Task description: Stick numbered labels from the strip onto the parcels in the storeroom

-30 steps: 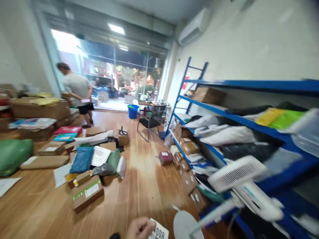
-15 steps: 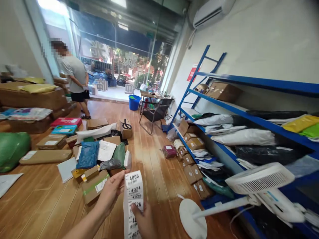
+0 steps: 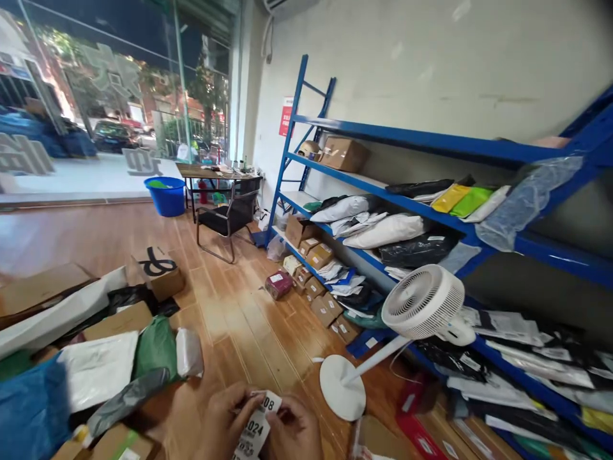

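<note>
Low in the head view, a strip of white number labels [image 3: 255, 429] is held between both of my hands, its lower end cut off by the picture edge. My left hand [image 3: 226, 418] pinches the strip's left side near the top, covering part of the first number. Closed on the right edge is my right hand [image 3: 295, 427], thumb against the paper. Beyond my left hand lie parcels on the floor: a white bag [image 3: 98, 369], a green bag [image 3: 156, 348] and a grey bag [image 3: 129, 399].
A white fan [image 3: 424, 301] stands right of my hands, before blue shelving [image 3: 364, 131] loaded with parcels. Small boxes [image 3: 313, 287] line the shelf's foot. A maroon parcel [image 3: 278, 285], black chair [image 3: 230, 214] and blue bucket [image 3: 165, 197] stand farther off.
The view has swung right and the person by the window has left it. My right hand has moved up the label strip, and both hands now meet near its top.
</note>
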`<act>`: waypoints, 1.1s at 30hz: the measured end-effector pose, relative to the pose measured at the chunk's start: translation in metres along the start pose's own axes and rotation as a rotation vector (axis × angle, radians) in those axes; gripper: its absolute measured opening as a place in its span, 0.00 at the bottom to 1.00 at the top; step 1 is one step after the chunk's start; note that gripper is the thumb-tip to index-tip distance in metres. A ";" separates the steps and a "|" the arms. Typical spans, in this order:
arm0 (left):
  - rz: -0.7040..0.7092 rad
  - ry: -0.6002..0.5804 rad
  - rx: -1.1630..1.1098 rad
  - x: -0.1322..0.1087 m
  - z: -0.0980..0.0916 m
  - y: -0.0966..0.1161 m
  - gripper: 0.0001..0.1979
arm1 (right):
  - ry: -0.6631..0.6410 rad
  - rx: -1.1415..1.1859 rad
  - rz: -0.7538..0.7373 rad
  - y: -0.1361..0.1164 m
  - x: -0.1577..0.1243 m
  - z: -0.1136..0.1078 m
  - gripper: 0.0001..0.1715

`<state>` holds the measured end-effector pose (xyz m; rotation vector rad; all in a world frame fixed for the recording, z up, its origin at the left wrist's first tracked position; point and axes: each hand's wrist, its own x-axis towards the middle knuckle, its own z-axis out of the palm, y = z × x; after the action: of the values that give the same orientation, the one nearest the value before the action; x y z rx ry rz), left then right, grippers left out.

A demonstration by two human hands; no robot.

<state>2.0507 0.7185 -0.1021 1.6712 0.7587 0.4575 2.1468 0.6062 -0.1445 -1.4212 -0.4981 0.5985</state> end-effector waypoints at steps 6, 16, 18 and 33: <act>0.047 -0.024 0.193 0.129 0.013 -0.019 0.20 | 0.028 0.195 0.124 0.025 0.137 0.005 0.19; -0.174 -0.048 0.101 0.322 0.008 -0.067 0.26 | -0.010 0.045 0.203 0.040 0.341 0.027 0.12; -0.209 -0.077 0.162 0.366 0.006 -0.082 0.27 | 0.049 0.011 0.174 0.065 0.379 0.033 0.12; -0.427 -0.999 0.946 0.749 0.030 -0.343 0.16 | 0.787 -0.405 0.543 0.470 0.661 0.029 0.19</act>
<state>2.5226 1.2533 -0.5150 2.1542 0.5316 -1.1466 2.5884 1.0823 -0.6316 -2.0484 0.4348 0.3136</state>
